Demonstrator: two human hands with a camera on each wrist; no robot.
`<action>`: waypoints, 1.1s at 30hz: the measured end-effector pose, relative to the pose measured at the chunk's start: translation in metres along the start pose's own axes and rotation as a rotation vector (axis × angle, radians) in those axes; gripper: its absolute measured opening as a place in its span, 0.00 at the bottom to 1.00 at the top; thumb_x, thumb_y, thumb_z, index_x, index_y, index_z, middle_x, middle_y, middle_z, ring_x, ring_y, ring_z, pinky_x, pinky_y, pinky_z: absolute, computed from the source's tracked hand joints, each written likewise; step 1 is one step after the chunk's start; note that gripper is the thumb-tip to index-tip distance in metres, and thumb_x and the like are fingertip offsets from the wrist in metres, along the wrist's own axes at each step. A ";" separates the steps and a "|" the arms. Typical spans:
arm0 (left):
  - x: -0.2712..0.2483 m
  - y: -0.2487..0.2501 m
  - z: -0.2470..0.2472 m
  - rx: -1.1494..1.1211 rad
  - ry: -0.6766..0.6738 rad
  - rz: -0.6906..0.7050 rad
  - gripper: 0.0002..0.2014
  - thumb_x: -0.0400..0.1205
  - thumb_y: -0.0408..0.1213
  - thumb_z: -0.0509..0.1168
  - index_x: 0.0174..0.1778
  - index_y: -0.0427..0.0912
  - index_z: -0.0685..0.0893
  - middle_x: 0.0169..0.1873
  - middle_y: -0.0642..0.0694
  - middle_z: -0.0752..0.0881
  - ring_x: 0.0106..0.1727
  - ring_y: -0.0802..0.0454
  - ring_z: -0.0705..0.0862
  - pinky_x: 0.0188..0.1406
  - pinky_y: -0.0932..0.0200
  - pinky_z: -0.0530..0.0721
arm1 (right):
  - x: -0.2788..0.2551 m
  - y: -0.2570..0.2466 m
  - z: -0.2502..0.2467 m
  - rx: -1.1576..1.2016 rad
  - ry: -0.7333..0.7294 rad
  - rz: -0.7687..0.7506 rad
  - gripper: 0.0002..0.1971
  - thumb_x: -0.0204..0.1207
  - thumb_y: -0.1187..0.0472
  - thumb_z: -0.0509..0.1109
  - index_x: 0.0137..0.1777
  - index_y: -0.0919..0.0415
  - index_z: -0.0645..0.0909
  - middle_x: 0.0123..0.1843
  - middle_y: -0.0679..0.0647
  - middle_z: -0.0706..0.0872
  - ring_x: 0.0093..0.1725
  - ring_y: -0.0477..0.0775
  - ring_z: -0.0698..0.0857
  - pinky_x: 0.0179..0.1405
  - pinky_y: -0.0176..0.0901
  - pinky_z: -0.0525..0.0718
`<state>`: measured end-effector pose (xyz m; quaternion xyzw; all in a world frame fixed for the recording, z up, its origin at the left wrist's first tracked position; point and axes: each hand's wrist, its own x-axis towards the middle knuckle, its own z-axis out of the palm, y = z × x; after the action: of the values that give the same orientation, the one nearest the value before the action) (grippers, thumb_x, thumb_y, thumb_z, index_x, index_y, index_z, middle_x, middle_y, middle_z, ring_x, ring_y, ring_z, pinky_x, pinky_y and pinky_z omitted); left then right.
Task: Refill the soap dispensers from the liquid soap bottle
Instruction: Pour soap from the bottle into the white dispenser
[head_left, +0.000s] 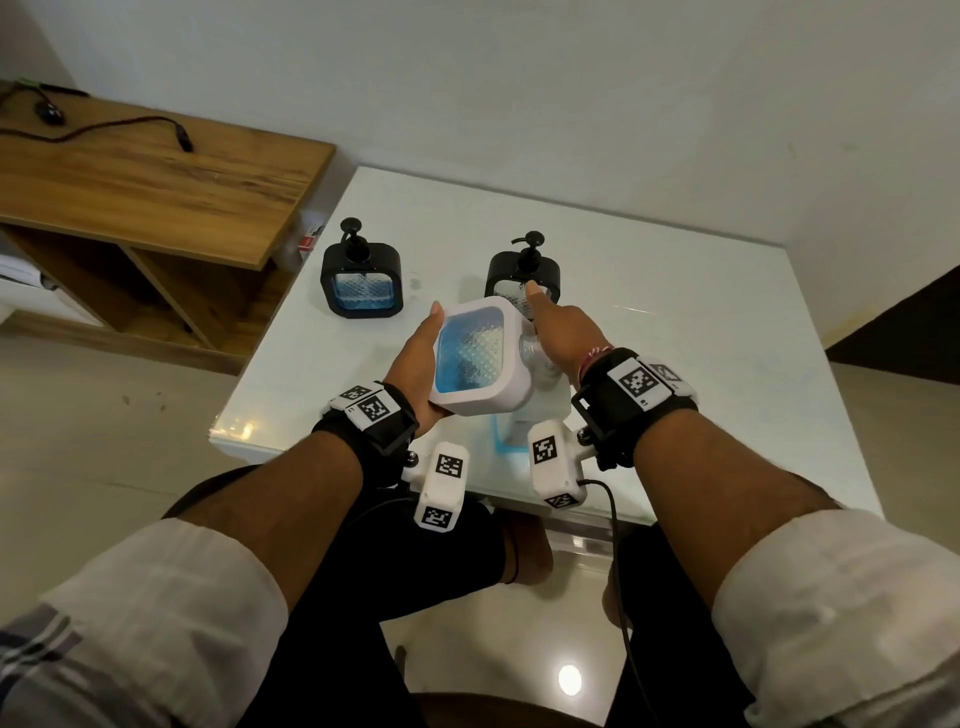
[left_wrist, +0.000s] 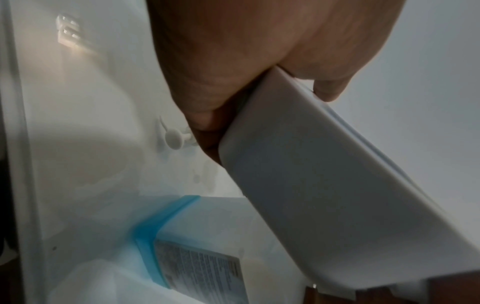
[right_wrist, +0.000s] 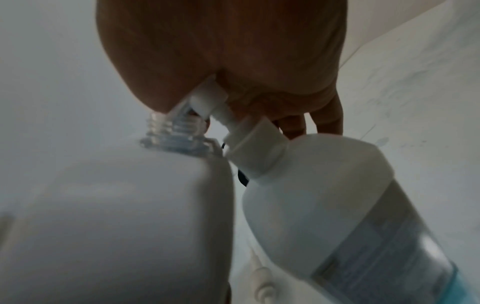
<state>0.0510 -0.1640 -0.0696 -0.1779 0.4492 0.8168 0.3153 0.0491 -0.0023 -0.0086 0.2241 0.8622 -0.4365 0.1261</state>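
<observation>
My left hand (head_left: 423, 364) grips a white square soap dispenser (head_left: 475, 358), tilted above the table and partly filled with blue liquid. Its clear threaded neck (right_wrist: 176, 131) is uncapped. Beside it stands the white liquid soap bottle (right_wrist: 324, 195) with a blue band at its base (left_wrist: 148, 232). The palm of my right hand (head_left: 558, 332) presses down on the bottle's pump head (right_wrist: 207, 100), forefinger stretched forward, and the nozzle points into the dispenser's neck. A loose white pump (left_wrist: 176, 138) lies on the table. Two black dispensers (head_left: 362, 280) (head_left: 522, 270) stand behind, pumps fitted.
The white glass table (head_left: 675, 338) meets the wall at the back; its near edge is just above my knees. A wooden shelf unit (head_left: 156, 182) with a black cable on top stands to the left of the table.
</observation>
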 end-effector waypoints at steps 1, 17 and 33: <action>0.001 0.000 0.000 -0.003 -0.006 -0.001 0.29 0.89 0.66 0.50 0.72 0.51 0.82 0.60 0.41 0.89 0.59 0.44 0.88 0.56 0.46 0.88 | 0.001 0.001 0.001 -0.005 0.005 0.010 0.30 0.86 0.41 0.51 0.72 0.65 0.77 0.70 0.64 0.80 0.68 0.62 0.79 0.64 0.47 0.71; -0.003 0.000 0.000 0.032 0.003 -0.011 0.26 0.89 0.65 0.50 0.64 0.52 0.85 0.53 0.44 0.91 0.50 0.47 0.91 0.48 0.51 0.89 | 0.002 0.002 0.001 0.043 -0.002 0.052 0.30 0.85 0.41 0.53 0.68 0.65 0.79 0.65 0.62 0.82 0.61 0.61 0.81 0.58 0.46 0.72; -0.004 -0.001 0.000 0.031 0.020 -0.009 0.30 0.87 0.67 0.53 0.73 0.51 0.83 0.63 0.40 0.88 0.58 0.42 0.88 0.57 0.45 0.87 | 0.002 0.003 -0.002 0.013 0.073 0.069 0.17 0.88 0.61 0.52 0.72 0.67 0.72 0.68 0.67 0.80 0.67 0.67 0.79 0.63 0.49 0.76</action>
<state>0.0549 -0.1649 -0.0679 -0.1834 0.4643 0.8063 0.3172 0.0488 0.0020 -0.0106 0.2704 0.8551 -0.4290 0.1080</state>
